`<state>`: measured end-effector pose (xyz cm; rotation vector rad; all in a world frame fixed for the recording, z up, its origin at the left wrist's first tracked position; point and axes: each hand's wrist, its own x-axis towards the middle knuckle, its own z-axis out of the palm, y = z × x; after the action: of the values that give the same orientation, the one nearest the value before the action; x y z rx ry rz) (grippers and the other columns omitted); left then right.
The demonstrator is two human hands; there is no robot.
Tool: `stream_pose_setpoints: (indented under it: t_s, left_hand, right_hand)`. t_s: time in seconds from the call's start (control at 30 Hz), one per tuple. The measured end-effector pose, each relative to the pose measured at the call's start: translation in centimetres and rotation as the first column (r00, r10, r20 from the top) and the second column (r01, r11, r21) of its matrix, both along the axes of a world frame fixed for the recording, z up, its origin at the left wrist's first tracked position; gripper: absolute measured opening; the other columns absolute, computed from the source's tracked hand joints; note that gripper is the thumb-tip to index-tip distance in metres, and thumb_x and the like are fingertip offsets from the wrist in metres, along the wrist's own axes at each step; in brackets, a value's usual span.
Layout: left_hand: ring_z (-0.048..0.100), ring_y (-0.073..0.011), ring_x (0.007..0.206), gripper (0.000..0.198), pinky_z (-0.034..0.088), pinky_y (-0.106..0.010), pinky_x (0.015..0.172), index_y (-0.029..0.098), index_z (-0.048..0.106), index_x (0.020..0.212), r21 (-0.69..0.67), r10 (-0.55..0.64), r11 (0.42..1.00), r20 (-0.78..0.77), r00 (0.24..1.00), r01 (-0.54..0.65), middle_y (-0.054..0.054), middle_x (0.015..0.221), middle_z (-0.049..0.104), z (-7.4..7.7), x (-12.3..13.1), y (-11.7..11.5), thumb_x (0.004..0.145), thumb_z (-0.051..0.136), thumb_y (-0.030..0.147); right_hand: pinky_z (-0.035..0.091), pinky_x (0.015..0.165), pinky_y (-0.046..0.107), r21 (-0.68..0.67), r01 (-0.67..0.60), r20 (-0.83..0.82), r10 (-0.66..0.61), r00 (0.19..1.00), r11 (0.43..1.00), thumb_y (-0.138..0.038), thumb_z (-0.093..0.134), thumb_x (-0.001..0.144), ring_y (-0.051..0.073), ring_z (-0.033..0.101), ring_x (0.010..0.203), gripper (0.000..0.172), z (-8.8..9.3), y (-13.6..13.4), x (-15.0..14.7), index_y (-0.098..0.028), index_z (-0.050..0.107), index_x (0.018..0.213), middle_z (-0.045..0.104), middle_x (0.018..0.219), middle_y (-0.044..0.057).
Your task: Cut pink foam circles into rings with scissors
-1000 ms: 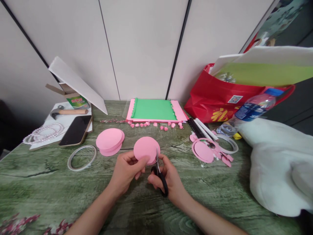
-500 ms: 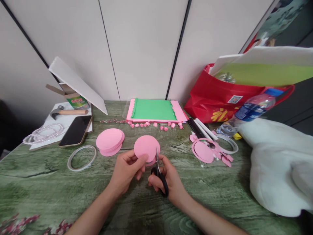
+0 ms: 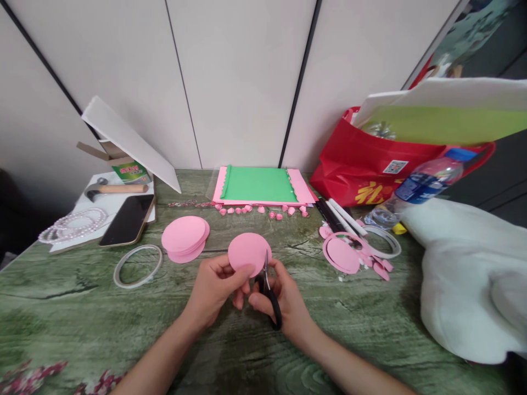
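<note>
Between thumb and fingers, my left hand [image 3: 220, 285] pinches a pink paper circle [image 3: 248, 250] held above the table. My right hand [image 3: 282, 299] grips black-handled scissors [image 3: 272, 302], whose blades point away from me and lie against the circle's right edge. Whether the blades are parted is hard to make out. To the left of my left hand lies a stack of pink paper circles [image 3: 183, 233]. A ring and cut pieces of pink paper [image 3: 342, 255] are scattered on the right, near white and black pens [image 3: 346, 218].
A roll of tape [image 3: 116, 272], a phone [image 3: 127, 220], a bead string [image 3: 84, 229] and a hammer [image 3: 119, 188] are on the left. Green paper [image 3: 259, 184] lies at the back. A red bag [image 3: 333, 170], a bottle [image 3: 432, 178] and a white plush object [image 3: 465, 291] stand right.
The paper circle has shifted slightly right and toward me, and it has tilted. The scissors have moved a little with it, still at its right edge.
</note>
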<state>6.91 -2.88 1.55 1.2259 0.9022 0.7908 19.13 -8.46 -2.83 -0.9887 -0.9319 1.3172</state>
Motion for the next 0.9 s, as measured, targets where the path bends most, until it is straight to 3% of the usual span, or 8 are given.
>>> stream_pose_setpoints:
  t_s: [0.2,0.9]
  left_hand:
    - [0.045,-0.0043,0.030,0.022,0.033,-0.014,0.031,0.012,0.059,0.058,0.012,-0.029,0.999,-0.010,1.000,0.029,0.003,0.045,0.056,0.05,0.06,-0.15,0.072,0.065,0.028]
    - [0.043,-0.0042,0.029,0.022,0.031,-0.015,0.030,0.012,0.057,0.058,0.011,0.006,1.000,-0.020,1.000,-0.006,0.004,0.044,0.054,0.30,0.13,-0.08,0.069,0.066,0.029]
  right_hand:
    - [0.035,0.055,0.025,0.044,0.005,-0.021,-0.005,1.000,0.999,-0.043,0.076,0.061,0.012,0.047,0.056,0.059,0.21,0.14,0.09,-0.022,0.039,0.101,0.054,0.066,-0.004]
    - [0.028,0.044,0.019,-0.015,0.006,-0.024,-0.006,1.000,1.000,-0.046,0.076,0.057,0.007,0.036,0.043,0.060,0.14,0.12,0.06,-0.024,0.036,0.096,0.047,0.053,-0.010]
